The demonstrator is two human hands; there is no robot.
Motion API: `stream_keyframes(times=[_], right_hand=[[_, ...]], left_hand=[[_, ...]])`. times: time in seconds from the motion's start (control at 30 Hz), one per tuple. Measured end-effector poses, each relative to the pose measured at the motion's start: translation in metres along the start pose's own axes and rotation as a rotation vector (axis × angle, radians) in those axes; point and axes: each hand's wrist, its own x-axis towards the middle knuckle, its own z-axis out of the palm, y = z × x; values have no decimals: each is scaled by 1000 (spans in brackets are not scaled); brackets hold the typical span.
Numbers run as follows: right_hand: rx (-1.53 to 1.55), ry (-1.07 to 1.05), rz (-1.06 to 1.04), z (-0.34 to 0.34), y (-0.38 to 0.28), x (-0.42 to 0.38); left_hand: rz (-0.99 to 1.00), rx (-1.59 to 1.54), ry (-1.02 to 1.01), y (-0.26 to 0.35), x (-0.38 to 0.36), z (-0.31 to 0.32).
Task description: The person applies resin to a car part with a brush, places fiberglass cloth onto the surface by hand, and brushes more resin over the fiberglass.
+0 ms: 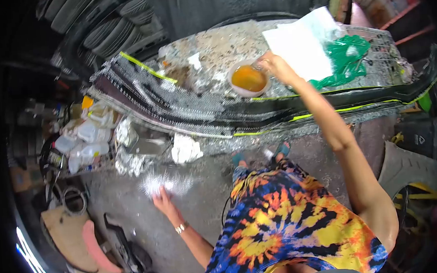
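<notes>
My right hand (273, 65) is closed at the right rim of a white bowl (236, 88) of amber liquid, on something I cannot make out. The bowl sits on the speckled worktop, just behind a long curved black part (187, 111). Woven fibre covers the left portion of that part, and yellow-green tape runs along some edges. My left hand (163, 202) hangs low over the floor, in front of the table, with a watch on its wrist. Its fingers are blurred and partly lost in a bright glare.
White sheets (300, 46) and a green plastic bag (346, 58) lie on the worktop's right side. Plastic jugs (86, 144) and crumpled foil (127, 159) are at the left. A grey panel (410, 170) stands at the right; floor parts lie lower left.
</notes>
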Motion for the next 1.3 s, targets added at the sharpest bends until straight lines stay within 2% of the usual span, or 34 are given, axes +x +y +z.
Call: stream_keyframes(times=[0.13, 0.2, 0.23, 0.27, 0.3, 0.33, 0.37, 0.43, 0.5, 0.53, 0.57, 0.6, 0.63, 0.67, 0.73, 0.77, 0.8, 0.87, 0.9, 0.93, 0.97, 1.0, 1.07, 1.1, 1.17, 1.23, 1.27, 1.3], right_hand=[[-151, -75, -80, 38, 23, 11], [-86, -160, 280, 31, 28, 11], [-102, -150, 293, 25, 32, 6], [-22, -129, 227, 29, 46, -2], [59, -111, 158, 31, 57, -11], [2, -141, 92, 34, 68, -22], [0, -152, 98, 32, 70, -28], [-254, -369, -35, 33, 77, -38], [-236, -400, -37, 19, 71, -43], [-229, -423, 30, 13, 64, -41], [-230, -443, 101, 14, 57, -41], [-223, -438, 108, 14, 62, -43], [-229, -418, 122, 15, 64, -41], [-220, -420, 117, 20, 58, -36], [-245, -418, 290, 4, 47, -36], [-149, -323, 107, 3, 63, -40], [-196, -284, 34, -7, 72, -44], [-155, -55, 66, -22, 45, -50], [-37, -7, 67, -30, 18, -51], [169, 32, 152, -33, -13, -55], [232, 18, 129, -34, -40, -63], [261, -126, 51, -36, -106, -76], [228, -232, -108, -22, -146, -89], [318, -251, -135, -16, -156, -93], [448, -236, -114, -19, -166, -91], [525, -214, -35, -41, -152, -90], [617, -179, 91, -65, -133, -95], [611, -46, -36, -87, -105, -97]], left_hand=[[-114, 142, 13, -96, -19, -51], [-206, 205, 36, -132, -42, -77], [-255, 210, 41, -149, -50, -90], [-262, 208, 28, -167, -59, -95], [-344, 217, 108, -184, -69, -101], [-426, 230, 193, -200, -77, -109], [-438, 233, 194, -226, -76, -119], [-442, 225, 224, -267, -77, -144], [-501, 236, 142, -230, -84, -130], [-501, 326, 120, -240, -79, -134], [-413, 269, 61, -246, -70, -135], [-450, 253, 99, -219, -65, -117], [-415, 350, 98, -223, -51, -115], [-345, 405, 50, -198, -43, -99], [-294, 386, -4, -157, -38, -81], [-243, 367, -61, -134, -32, -61], [-200, 362, -100, -109, -30, -43], [-101, 322, -199, -61, -24, -17], [-48, 283, -242, -38, -21, -2], [-45, 265, -306, -5, -23, 21], [-8, 233, -386, 35, -30, 48], [30, 187, -490, 61, -34, 85], [93, 96, -592, 83, -36, 130], [152, 16, -661, 97, -40, 156], [127, -187, -763, 138, -58, 214], [297, -241, -934, 157, -70, 268], [168, -257, -977, 163, -85, 301], [419, -30, -1015, 158, -88, 333]])
